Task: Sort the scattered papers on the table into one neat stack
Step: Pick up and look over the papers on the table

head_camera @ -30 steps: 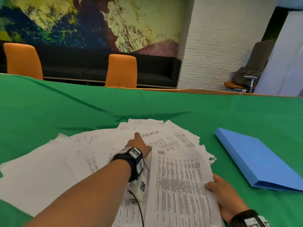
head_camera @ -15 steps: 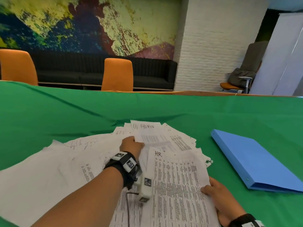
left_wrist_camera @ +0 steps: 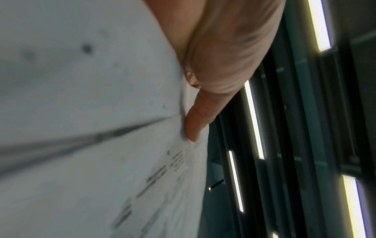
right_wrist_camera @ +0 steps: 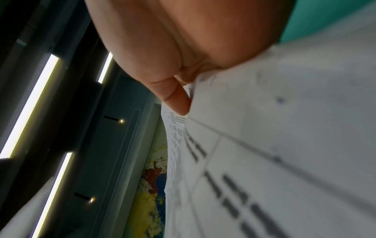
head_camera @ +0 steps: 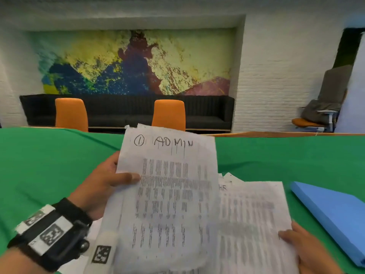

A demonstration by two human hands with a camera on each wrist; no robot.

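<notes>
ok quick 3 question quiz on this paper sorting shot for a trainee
1. True or false: the left hand holds the ADMIN sheet lifted up.
2. Which hand grips the lower printed sheet? A) left B) right C) neither
3. Fill in: the blue binder lies on the green ____.

Key: 1 true. 2 B, the right hand. 3 tablecloth.
</notes>
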